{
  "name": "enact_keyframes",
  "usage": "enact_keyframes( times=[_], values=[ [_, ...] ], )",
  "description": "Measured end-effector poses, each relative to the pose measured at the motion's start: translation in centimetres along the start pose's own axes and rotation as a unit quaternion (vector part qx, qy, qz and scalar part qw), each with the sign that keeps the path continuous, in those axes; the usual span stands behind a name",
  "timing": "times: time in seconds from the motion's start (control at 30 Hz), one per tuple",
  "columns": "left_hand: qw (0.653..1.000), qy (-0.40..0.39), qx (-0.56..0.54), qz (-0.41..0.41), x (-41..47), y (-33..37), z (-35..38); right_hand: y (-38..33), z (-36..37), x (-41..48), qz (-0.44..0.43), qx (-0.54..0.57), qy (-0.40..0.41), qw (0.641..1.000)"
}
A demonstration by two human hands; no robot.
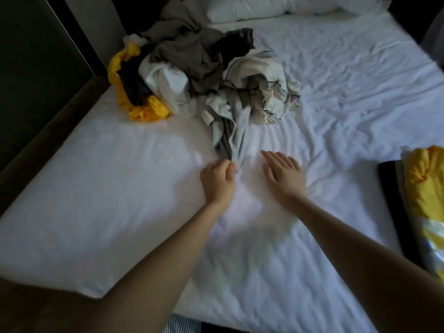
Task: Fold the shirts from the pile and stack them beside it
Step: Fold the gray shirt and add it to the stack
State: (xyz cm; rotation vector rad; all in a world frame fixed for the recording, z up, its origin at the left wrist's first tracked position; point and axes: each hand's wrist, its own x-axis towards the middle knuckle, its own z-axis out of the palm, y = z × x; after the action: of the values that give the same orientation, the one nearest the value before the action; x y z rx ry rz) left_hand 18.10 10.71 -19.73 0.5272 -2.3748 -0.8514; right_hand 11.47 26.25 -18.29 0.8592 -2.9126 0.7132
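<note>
— Where are the 2 hands?
— Mid-frame on the sheet (pixel 96 188). The left hand (pixel 217 180) pinches the hem of a grey shirt (pixel 234 135); the right hand (pixel 283 173) lies flat, fingers together.
— And the shirt?
— It trails up to the pile (pixel 199 68) (upper centre). Pillows (pixel 264 7) at the top edge.

Your right hand (pixel 283 175) is smeared by motion, so you cannot tell whether it touches the bed (pixel 96 188). The yellow cloth (pixel 425 186) at the bed's right edge is cut off by the frame. The pillow (pixel 242 8) at the top runs out of view. Garments deep in the pile (pixel 192 63) hide one another.
</note>
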Motion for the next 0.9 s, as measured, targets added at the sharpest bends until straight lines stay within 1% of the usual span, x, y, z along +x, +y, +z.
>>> enact_keyframes(
  times=[0.07,0.17,0.23,0.27,0.3,0.37,0.4,0.47,0.5,0.53,0.6,0.63,0.67,0.7,0.73,0.77,0.8,0.83,0.9],
  values=[
    [0.999,-0.012,-0.010,0.033,-3.5,0.6,-1.1,-1.0,-0.4,-1.4,0.010,0.055,-0.002,0.998],
    [0.994,-0.066,-0.022,0.086,-7.7,1.1,-2.5,-2.7,-1.0,-3.2,0.030,0.163,-0.017,0.986],
    [0.987,-0.107,-0.036,0.119,-8.8,1.1,-3.1,-4.3,-1.8,-3.9,0.073,0.234,-0.053,0.968],
    [0.983,-0.121,-0.048,0.129,-9.2,1.1,-3.4,-5.4,-2.2,-4.3,0.093,0.251,-0.069,0.961],
    [0.981,-0.134,-0.058,0.131,-9.7,1.2,-3.8,-6.0,-2.2,-4.4,0.098,0.257,-0.083,0.958],
    [0.977,-0.164,-0.082,0.111,-11.2,1.4,-4.7,-7.2,-2.0,-5.1,0.097,0.207,-0.123,0.966],
    [0.974,-0.183,-0.100,0.087,-12.1,1.5,-5.1,-7.6,-2.2,-5.7,0.098,0.177,-0.131,0.970],
    [0.961,-0.236,-0.142,0.003,-13.8,1.9,-6.3,-7.7,-1.8,-7.0,0.095,0.174,-0.118,0.973],
    [0.949,-0.278,-0.148,-0.031,-14.4,2.1,-7.0,-7.4,-1.8,-7.9,0.087,0.181,-0.114,0.973],
    [0.933,-0.327,-0.141,-0.045,-14.8,2.3,-7.8,-7.4,-2.5,-8.8,0.075,0.176,-0.115,0.975],
    [0.907,-0.417,-0.053,0.038,-15.0,2.5,-9.0,-7.0,-3.9,-10.0,0.040,0.177,-0.142,0.973],
    [0.896,-0.436,-0.023,0.080,-14.8,2.7,-9.7,-6.7,-4.8,-10.3,0.028,0.179,-0.150,0.972],
    [0.900,-0.426,-0.024,0.094,-14.5,3.2,-10.3,-6.6,-6.0,-10.6,0.015,0.181,-0.146,0.973],
    [0.920,-0.376,-0.039,0.101,-14.1,3.7,-10.7,-6.5,-7.2,-10.7,0.000,0.192,-0.124,0.973],
    [0.950,-0.290,-0.045,0.110,-13.6,4.2,-10.8,-6.3,-8.2,-10.7,-0.011,0.195,-0.095,0.976],
    [0.971,-0.204,-0.019,0.125,-13.0,4.9,-11.0,-6.1,-8.9,-10.6,-0.022,0.196,-0.070,0.978],
    [0.980,-0.151,0.016,0.127,-12.1,5.4,-11.0,-6.0,-9.5,-10.6,-0.033,0.197,-0.058,0.978],
    [0.983,-0.137,0.051,0.107,-11.1,6.1,-11.1,-6.1,-10.2,-10.8,-0.033,0.202,-0.062,0.977],
    [0.979,-0.171,0.098,0.051,-8.9,6.9,-11.0,-6.7,-11.5,-11.0,-0.008,0.224,-0.090,0.970]
  ],
)
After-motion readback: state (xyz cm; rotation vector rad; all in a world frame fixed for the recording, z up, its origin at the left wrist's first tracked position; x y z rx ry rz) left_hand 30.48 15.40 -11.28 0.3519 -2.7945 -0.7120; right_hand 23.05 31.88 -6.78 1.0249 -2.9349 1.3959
